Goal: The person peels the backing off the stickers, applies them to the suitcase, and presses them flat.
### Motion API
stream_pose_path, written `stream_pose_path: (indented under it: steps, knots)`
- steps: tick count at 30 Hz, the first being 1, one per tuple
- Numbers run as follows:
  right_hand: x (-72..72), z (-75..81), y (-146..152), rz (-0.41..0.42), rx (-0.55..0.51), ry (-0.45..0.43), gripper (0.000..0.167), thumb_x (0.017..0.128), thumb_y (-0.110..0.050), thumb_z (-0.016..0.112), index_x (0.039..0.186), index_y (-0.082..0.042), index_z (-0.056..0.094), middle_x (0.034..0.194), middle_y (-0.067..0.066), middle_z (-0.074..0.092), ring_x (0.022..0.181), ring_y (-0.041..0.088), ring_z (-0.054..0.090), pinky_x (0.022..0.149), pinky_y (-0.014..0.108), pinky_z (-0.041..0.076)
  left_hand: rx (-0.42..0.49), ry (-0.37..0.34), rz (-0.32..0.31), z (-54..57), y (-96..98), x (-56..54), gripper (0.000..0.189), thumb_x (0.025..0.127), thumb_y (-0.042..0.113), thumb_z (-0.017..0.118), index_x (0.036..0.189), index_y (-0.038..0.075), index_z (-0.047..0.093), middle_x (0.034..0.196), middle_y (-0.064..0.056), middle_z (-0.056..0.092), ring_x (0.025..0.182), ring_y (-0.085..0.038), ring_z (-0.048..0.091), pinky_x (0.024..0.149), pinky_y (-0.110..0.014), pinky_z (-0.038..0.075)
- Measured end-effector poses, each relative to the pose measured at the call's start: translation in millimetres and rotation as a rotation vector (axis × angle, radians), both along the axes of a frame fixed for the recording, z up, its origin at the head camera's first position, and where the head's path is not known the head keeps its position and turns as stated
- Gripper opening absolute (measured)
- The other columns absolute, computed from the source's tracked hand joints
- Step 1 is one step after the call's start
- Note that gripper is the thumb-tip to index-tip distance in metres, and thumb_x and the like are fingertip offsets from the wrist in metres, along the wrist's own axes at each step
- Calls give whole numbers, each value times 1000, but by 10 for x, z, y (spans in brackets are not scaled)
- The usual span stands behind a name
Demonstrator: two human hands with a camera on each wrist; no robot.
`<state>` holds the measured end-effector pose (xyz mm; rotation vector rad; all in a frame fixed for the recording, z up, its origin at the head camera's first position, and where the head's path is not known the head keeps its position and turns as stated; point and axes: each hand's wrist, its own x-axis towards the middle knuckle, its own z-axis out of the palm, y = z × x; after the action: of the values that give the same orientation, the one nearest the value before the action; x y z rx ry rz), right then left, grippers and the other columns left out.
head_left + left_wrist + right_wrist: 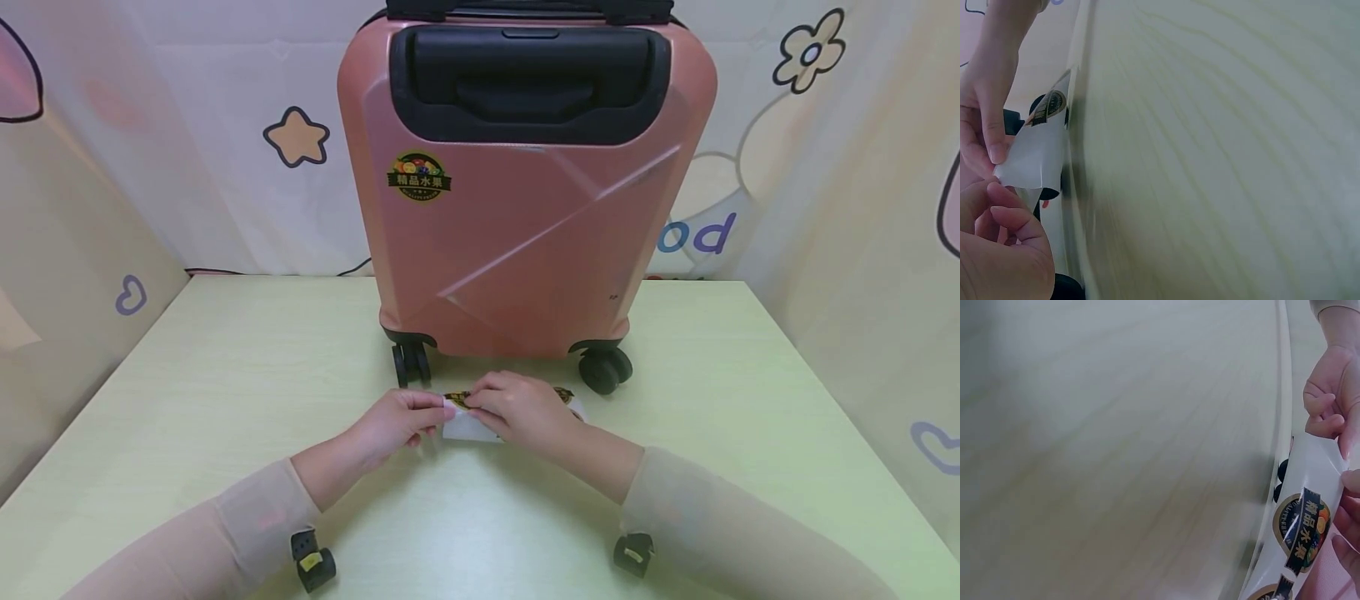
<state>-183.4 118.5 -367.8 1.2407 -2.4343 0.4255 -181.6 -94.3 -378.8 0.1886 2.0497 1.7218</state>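
Observation:
Both hands hold a white sticker sheet (469,430) low in front of the suitcase. My left hand (392,427) pinches its left end between thumb and fingers. Close beside it, my right hand (528,414) grips the upper edge and covers much of the sheet. The right wrist view shows a round black-and-gold fruit sticker (1302,531) on the curved sheet, with part of another below. A pink hard-shell suitcase (525,242) stands upright behind the hands, with a matching fruit sticker (419,176) at its upper left.
The suitcase stands on black wheels (604,370) on a pale table (225,367). Patterned cloth (225,125) hangs behind and on both sides. A black wrist device (315,567) is on the left sleeve, and another wrist device (633,554) is on the right.

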Motion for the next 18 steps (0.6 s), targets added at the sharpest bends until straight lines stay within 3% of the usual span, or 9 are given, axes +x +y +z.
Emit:
stream_pose_path:
  steps: [11, 18]
  knots:
    - [21, 8, -8, -38, 10, -67, 11, 86, -17, 68, 94, -12, 72, 95, -2, 65, 87, 13, 62, 73, 26, 51, -64, 48, 6, -20, 21, 2, 21, 88, 13, 64, 100, -3, 68, 69, -3, 55, 64, -15, 47, 52, -22, 35]
    - [15, 21, -8, -71, 9, -62, 6, 86, -18, 68, 89, -13, 71, 90, -4, 65, 83, 11, 60, 70, 25, 50, -83, 63, -1, -51, 17, 2, 19, 87, 14, 65, 97, -2, 69, 68, -1, 55, 63, -15, 48, 53, -23, 36]
